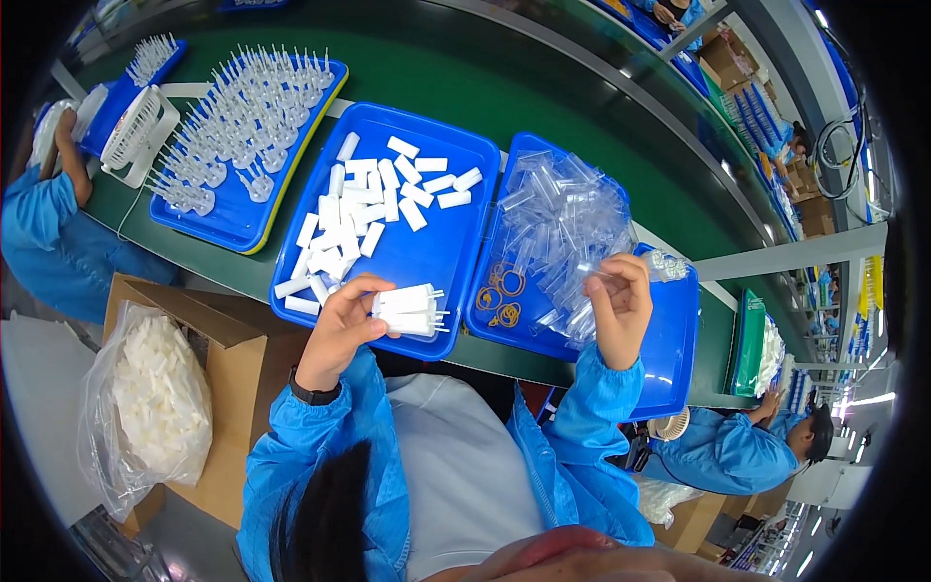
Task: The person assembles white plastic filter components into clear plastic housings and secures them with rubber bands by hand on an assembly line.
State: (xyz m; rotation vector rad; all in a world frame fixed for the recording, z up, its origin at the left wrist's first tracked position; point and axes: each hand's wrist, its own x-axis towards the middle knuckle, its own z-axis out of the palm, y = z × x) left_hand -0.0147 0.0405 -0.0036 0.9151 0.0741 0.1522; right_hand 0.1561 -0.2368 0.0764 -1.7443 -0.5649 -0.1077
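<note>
My left hand (337, 328) is closed round a small bunch of white cylinders (407, 305) with thin clear pins sticking out at their right ends. It is over the near edge of a blue tray (441, 209), where many loose white cylinders (341, 215) lie in a heap. My right hand (626, 308) is raised at the near side of a pile of clear plastic tubes (561, 209) in a second blue tray (477, 308). Its thumb and forefinger are pinched together; what is between them, if anything, cannot be made out. Tan rubber bands (505, 315) lie left of the tubes.
At the far left, a blue tray (260, 231) carries rows of clear pronged parts (254, 107) beside a white fan (141, 136). Another blue tray (669, 339) is at right. A carton (233, 388) with a bag of white pieces (160, 398) stands left. Co-workers sit on both sides.
</note>
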